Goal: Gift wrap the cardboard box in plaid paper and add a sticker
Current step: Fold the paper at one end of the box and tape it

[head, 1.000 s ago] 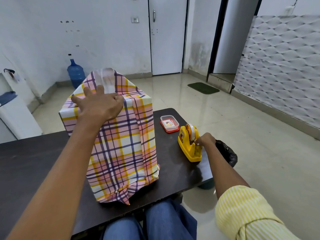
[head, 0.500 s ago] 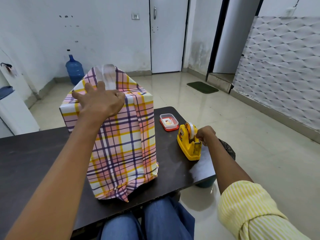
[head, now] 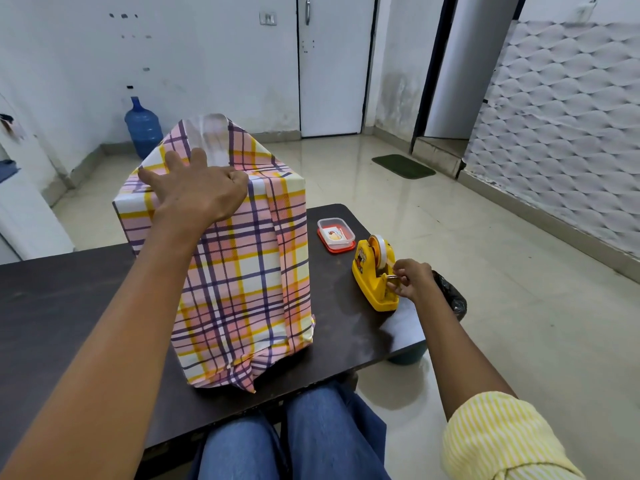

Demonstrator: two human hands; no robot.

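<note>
Two hands, dark table (head: 69, 306), glossy tile floor (head: 519, 271): left hand (head: 197, 194) flat on plaid paper (head: 249, 271), right hand (head: 410, 278) pinching tape (head: 383, 249).

The left arm is stretched forward, and the left hand (head: 197, 192) is laid palm down, fingers spread, on the plaid-wrapped box (head: 242, 271). The right arm is extended to the right. The right hand (head: 412, 280) is curled, with finger and thumb pinched at the tape dispenser (head: 372, 271), at its near end.

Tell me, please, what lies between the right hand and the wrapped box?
The tape dispenser, at whose front the right hand pinches the tape, then a strip of bare table up to the box; the head view shows it.
</note>
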